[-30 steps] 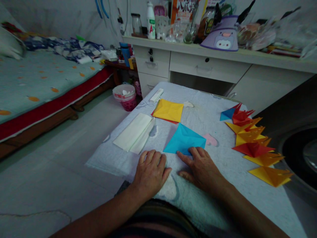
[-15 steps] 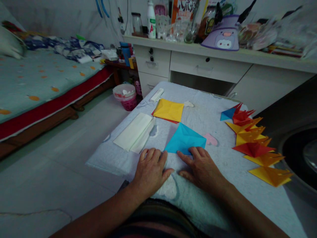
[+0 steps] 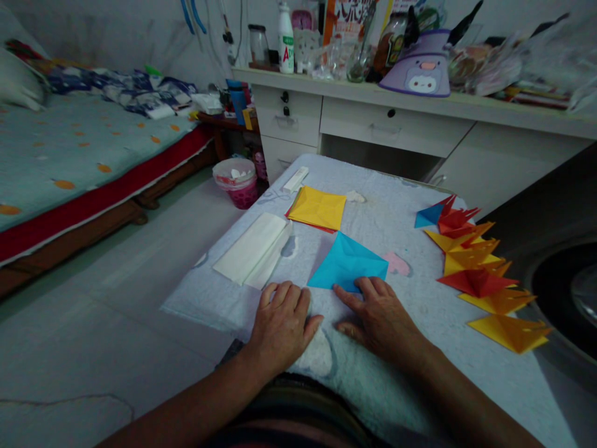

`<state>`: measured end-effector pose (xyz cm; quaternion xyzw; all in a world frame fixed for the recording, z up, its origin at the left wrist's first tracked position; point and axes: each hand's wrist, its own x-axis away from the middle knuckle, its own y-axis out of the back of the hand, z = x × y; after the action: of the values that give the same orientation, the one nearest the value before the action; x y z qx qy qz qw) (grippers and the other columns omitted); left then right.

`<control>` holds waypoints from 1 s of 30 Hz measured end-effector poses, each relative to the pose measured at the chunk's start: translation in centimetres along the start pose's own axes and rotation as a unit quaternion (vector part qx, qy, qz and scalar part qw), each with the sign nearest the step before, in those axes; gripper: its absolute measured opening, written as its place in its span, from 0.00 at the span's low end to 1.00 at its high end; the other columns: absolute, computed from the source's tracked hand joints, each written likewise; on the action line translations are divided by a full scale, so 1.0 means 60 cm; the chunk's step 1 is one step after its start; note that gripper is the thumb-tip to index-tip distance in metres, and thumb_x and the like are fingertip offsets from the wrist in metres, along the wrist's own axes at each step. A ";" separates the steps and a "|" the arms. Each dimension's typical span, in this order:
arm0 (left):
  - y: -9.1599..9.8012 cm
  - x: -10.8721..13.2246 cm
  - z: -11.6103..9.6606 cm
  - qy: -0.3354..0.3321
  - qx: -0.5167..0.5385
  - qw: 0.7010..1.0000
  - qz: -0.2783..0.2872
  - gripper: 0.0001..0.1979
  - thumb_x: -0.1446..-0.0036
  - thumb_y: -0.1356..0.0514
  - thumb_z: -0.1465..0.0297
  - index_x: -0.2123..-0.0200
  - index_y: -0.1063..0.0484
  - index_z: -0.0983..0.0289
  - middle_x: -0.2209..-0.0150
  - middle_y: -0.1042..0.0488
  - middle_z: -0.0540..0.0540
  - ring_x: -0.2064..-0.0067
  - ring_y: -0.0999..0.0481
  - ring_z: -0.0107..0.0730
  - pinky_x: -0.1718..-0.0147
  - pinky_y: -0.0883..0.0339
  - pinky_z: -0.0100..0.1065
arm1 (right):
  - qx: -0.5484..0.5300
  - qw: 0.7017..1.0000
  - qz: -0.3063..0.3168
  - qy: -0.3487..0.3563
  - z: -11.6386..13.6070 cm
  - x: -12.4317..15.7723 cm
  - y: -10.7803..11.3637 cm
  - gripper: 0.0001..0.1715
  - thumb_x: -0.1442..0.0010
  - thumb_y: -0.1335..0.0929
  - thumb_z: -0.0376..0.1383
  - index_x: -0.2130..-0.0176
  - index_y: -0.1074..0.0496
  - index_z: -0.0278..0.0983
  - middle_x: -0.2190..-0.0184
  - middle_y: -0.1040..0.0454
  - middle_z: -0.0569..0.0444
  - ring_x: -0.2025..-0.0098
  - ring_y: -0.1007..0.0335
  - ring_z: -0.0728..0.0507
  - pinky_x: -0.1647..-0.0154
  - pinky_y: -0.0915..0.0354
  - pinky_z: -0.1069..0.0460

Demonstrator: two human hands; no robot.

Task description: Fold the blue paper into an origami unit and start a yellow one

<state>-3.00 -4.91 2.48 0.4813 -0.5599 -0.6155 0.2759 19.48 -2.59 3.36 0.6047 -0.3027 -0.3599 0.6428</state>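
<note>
A blue sheet of origami paper [image 3: 347, 261], creased and folded along its near edge, lies on the cloth-covered table in front of me. My right hand [image 3: 380, 314] rests with its fingertips on the paper's near edge, thumb spread away from the fingers. Just left of the paper's left corner, my left hand [image 3: 284, 323] lies on the cloth with fingers stretched and nothing in it. Behind the blue paper is a stack of square paper [image 3: 319, 208], yellow on top with red beneath.
Folded white paper [image 3: 254, 249] lies at the left, a small white box [image 3: 295, 179] farther back. Several folded origami pieces [image 3: 480, 282] in yellow, orange, red and blue line the table's right side. A pink bucket [image 3: 242, 194] stands on the floor by the drawers.
My left hand has drawn slightly left, away from the blue paper's corner. My right hand stays on the paper's near edge.
</note>
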 end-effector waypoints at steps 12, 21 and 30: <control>0.004 -0.031 0.002 -0.042 0.034 0.997 0.054 0.23 0.43 0.38 0.56 0.47 0.31 0.57 0.54 0.29 0.56 0.49 0.35 0.46 0.50 0.43 0.48 | -0.001 1.000 -0.001 -0.001 0.000 -0.001 -0.003 0.36 0.40 0.36 0.57 0.38 0.34 0.45 0.52 0.32 0.40 0.52 0.39 0.32 0.51 0.40 0.37; -0.007 -0.031 0.003 -0.064 0.021 0.997 0.033 0.19 0.41 0.38 0.59 0.51 0.30 0.62 0.52 0.27 0.56 0.48 0.35 0.45 0.48 0.45 0.47 | -0.032 0.999 -0.009 0.019 -0.030 0.003 0.009 0.30 0.37 0.34 0.49 0.41 0.31 0.37 0.50 0.30 0.41 0.51 0.36 0.35 0.50 0.37 0.40; -0.007 -0.031 0.008 -0.068 0.042 0.995 0.067 0.21 0.39 0.41 0.60 0.44 0.34 0.56 0.53 0.28 0.55 0.50 0.34 0.44 0.48 0.45 0.48 | -0.036 0.999 -0.028 0.019 -0.045 0.001 0.006 0.24 0.34 0.36 0.44 0.42 0.30 0.40 0.52 0.29 0.42 0.53 0.34 0.37 0.52 0.38 0.41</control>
<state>-2.60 -2.99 2.57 0.4107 -0.6339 -0.6029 0.2570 21.80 -1.13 3.48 0.5966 -0.2599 -0.3767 0.6593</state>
